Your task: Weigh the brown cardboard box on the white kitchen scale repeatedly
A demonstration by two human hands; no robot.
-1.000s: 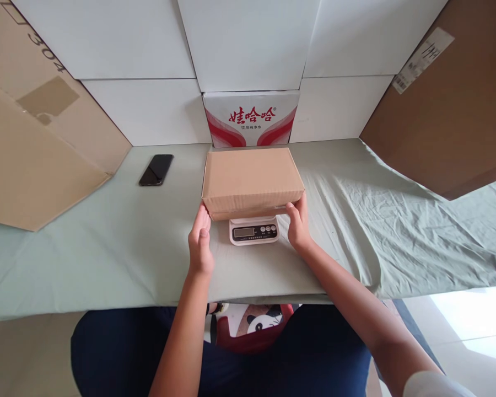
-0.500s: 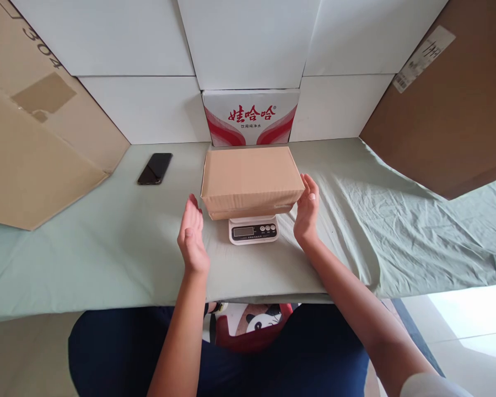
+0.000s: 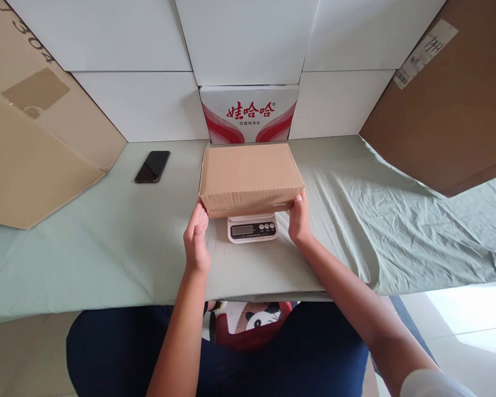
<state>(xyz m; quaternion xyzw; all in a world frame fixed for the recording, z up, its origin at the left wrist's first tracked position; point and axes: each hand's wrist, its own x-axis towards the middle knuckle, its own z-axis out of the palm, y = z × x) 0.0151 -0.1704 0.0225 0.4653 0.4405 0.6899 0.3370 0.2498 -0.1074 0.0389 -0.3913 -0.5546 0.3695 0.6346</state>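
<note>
A brown cardboard box (image 3: 251, 170) rests on a small white digital kitchen scale (image 3: 252, 238), covering its platform. The scale's dark display and round buttons show in front of the box, with no readable number. At the box's lower left corner, my left hand (image 3: 197, 240) presses its fingers against the side, thumb toward me. My right hand (image 3: 300, 218) grips the opposite end, its thumb on the front right corner and its other fingers hidden behind the side. Between them the two hands hold the box.
A black phone (image 3: 152, 166) lies on the green cloth (image 3: 128, 242) at left. Behind the box stands a white and red printed carton (image 3: 249, 114) against white panels (image 3: 248, 41). Large cardboard pieces flank the table, left (image 3: 45, 154) and right (image 3: 446, 121).
Both hands have moved inward onto the ends of the box. The left hand was apart from it before. Box and scale stay in place; the view has shifted slightly.
</note>
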